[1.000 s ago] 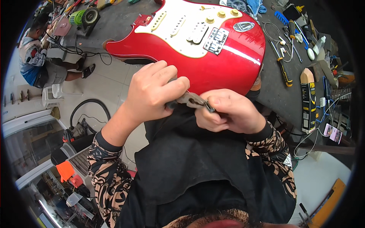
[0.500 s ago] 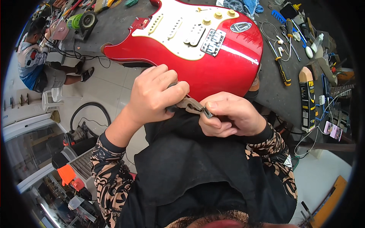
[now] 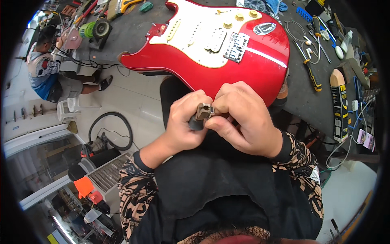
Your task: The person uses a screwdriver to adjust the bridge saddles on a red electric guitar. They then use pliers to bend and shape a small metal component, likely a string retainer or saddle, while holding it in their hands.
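Note:
My left hand [image 3: 183,120] is wrapped round a pair of pliers [image 3: 201,112], whose worn metal jaws point up. At the jaws there is a small metal piece [image 3: 211,110], too small to name exactly. My right hand [image 3: 248,118] pinches at this piece with bent fingers, thumb beside the jaws; its fingertips are partly hidden. Both hands are held in front of my black apron [image 3: 227,175]. Just beyond them lies a red electric guitar body [image 3: 187,75] with a white pickguard, gold-coloured knobs and a metal bridge; no neck is attached to it.
The guitar body lies on a dark workbench [image 3: 310,103]. To its right are a screwdriver [image 3: 313,77], cables and a long sanding block [image 3: 338,105]. A green bench grinder [image 3: 91,30] stands at the far left, near a seated person [image 3: 48,69]. A black hose [image 3: 109,116] loops on the floor.
The pliers have turned from lying sideways to jaws upward. My left hand has moved right and my right hand has come over beside the jaws. The whole view has shifted slightly.

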`<state>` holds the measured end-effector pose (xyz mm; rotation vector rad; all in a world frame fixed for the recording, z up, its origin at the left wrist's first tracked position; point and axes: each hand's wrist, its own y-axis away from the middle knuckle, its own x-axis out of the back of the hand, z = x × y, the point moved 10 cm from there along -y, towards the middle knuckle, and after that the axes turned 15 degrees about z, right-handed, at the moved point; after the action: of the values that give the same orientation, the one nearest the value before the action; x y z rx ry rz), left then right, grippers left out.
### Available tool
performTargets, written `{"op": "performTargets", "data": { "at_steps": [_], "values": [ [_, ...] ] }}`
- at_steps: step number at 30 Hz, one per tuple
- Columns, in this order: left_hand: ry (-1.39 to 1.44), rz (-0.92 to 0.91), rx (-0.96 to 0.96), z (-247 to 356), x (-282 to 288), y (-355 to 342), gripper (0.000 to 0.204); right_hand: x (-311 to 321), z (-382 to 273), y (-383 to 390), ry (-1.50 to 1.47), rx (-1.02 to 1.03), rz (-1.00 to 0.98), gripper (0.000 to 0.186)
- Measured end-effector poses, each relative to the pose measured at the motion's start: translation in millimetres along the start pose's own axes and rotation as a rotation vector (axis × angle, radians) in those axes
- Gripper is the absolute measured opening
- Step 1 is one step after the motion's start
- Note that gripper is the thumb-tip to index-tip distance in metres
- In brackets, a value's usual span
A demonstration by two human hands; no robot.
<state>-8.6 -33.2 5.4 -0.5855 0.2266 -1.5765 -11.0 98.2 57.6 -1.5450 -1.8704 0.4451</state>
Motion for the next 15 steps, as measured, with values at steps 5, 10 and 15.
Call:
{"op": "performTargets", "data": {
  "at_steps": [5,10,15],
  "values": [
    [0.174,0.08,0.045,4.2,7.7,8.0,0.029,-11.0,-12.4,-7.7,-0.155,0.005,0.068,0.024],
    [-0.005,0.168,-0.153,7.5,21.6,9.8,0.028,-22.7,-8.4,-7.2,-0.235,-0.102,0.024,0.012],
    [-0.366,0.137,-0.521,22.5,45.0,1.5,0.037,-60.2,18.7,36.8,-0.863,-1.06,-0.387,0.029]
  ]
}}
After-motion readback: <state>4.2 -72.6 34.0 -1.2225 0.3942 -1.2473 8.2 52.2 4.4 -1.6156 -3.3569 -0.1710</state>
